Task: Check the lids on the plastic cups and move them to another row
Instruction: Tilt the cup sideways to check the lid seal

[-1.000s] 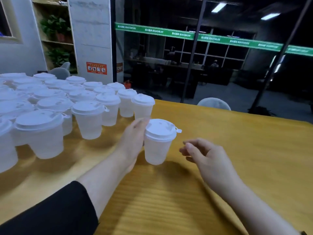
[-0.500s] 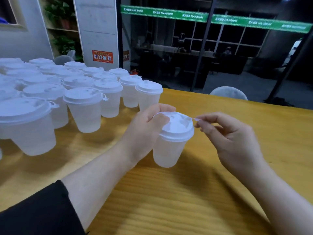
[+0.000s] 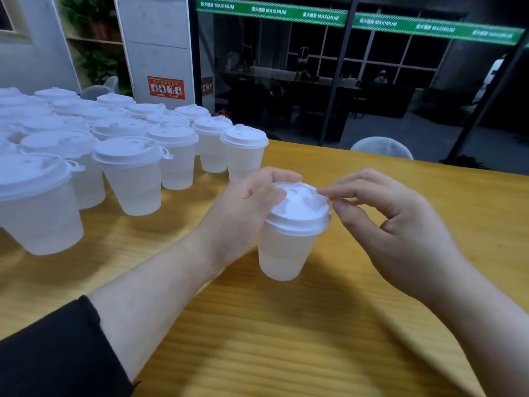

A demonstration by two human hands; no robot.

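A translucent plastic cup [image 3: 282, 253] with a white lid [image 3: 300, 209] is tilted in front of me above the wooden table [image 3: 357, 325]. My left hand [image 3: 243, 207] grips it from the left, thumb on the lid top and fingers curled over the lid's far rim. My right hand [image 3: 392, 222] pinches the lid's right edge between thumb and forefinger. Several more lidded cups [image 3: 131, 170] stand in rows on the left of the table.
The nearest standing cup [image 3: 244, 151] is just behind my left hand. A pale chair back [image 3: 382, 147] shows beyond the table's far edge. A glass wall and a white pillar [image 3: 157, 47] stand behind.
My left hand has brought the cup closer and tilted it. My right hand has moved in from beside the cup and now pinches the lid's right edge.
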